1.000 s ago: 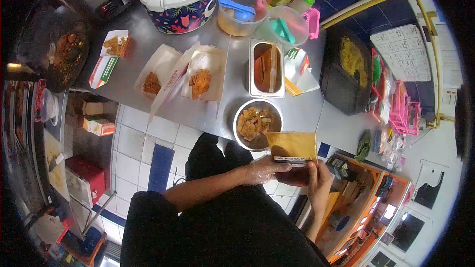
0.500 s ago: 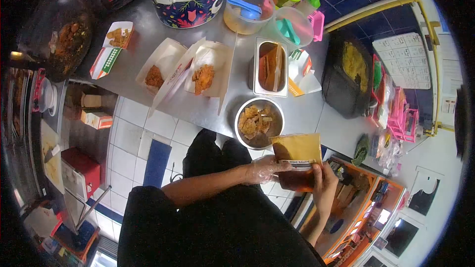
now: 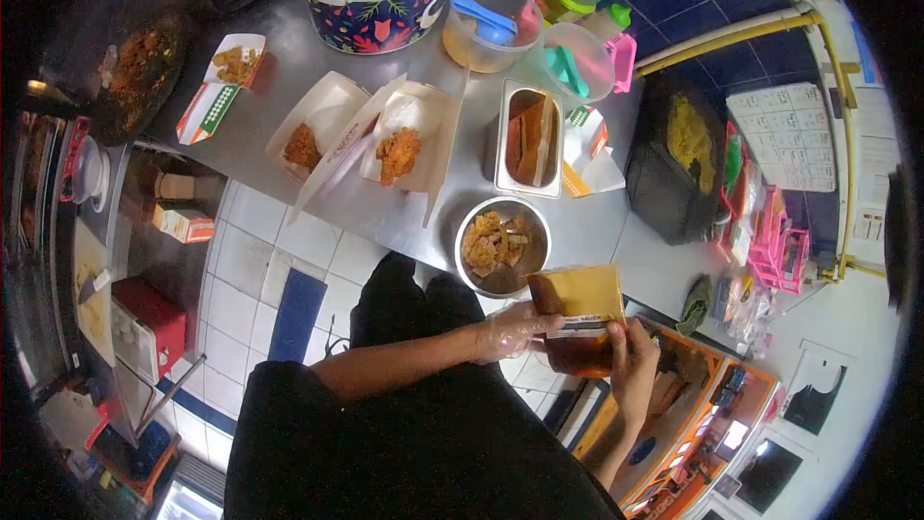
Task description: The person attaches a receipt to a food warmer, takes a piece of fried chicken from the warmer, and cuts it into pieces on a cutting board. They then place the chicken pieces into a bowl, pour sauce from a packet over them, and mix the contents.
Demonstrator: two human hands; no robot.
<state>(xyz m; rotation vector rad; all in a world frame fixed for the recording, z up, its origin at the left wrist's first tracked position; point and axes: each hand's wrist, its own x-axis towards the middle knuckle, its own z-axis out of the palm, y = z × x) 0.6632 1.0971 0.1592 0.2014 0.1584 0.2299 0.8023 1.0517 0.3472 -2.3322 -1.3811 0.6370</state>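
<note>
A sauce packet [image 3: 582,294], clear and yellow-brown with a white label strip and dark reddish sauce low inside, is held upright between my hands. My left hand [image 3: 510,329], in a clear plastic glove, closes on its left edge. At the lower right edge, my right hand [image 3: 632,356] pinches the packet, thumb and fingers closed. Just beyond the packet, a steel bowl [image 3: 544,260] holds several pieces of fried chicken [image 3: 494,241]. Behind that bowl stands a rectangular steel container [image 3: 502,149] with more brown sauce packets [image 3: 532,140] in it.
Two open paper boxes [image 3: 322,106] each hold a piece of fried chicken. A smaller carton [image 3: 207,116] lies further left. Plastic tubs [image 3: 493,39] and a flowered rice cooker [image 3: 378,19] line the back. To the right sits a black container [image 3: 669,183] with yellow contents.
The view has shifted slightly, so the counter items sit a little lower. My hands keep the same hold on the packet, whose top has tilted slightly.
</note>
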